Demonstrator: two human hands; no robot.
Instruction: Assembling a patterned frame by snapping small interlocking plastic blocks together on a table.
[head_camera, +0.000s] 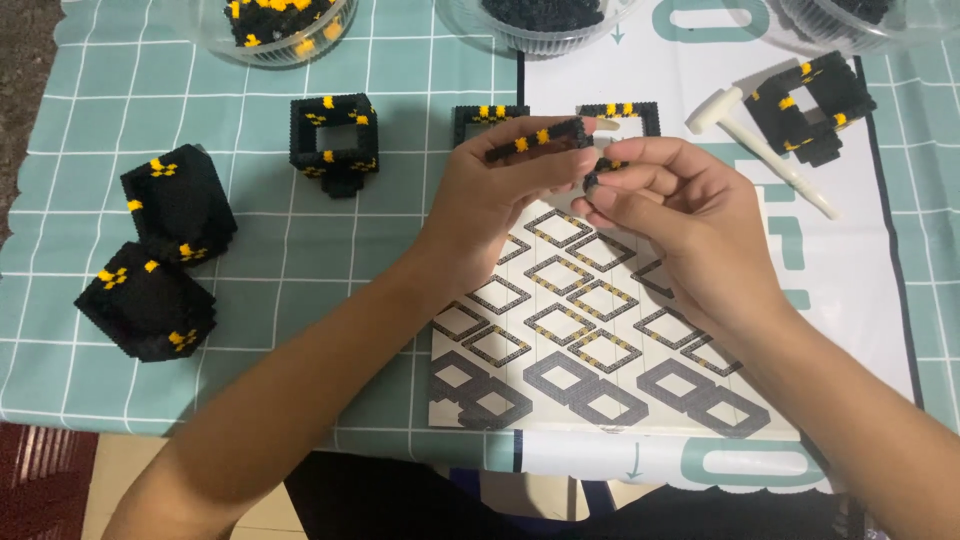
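Left hand (500, 185) pinches black-yellow frame (535, 140); right hand (665, 215) pinches small block (605, 168) at its end. Misalignment or hard pressing could snap frame apart.

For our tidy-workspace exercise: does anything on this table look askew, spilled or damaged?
Nothing spilled or broken. Only the block frame at the upper right lies tilted beside the white tool, while the frames near the left hand and right hand sit square.

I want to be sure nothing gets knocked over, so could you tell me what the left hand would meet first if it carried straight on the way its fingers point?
The left hand points up and right; it would first meet the right hand's fingertips, almost touching already.
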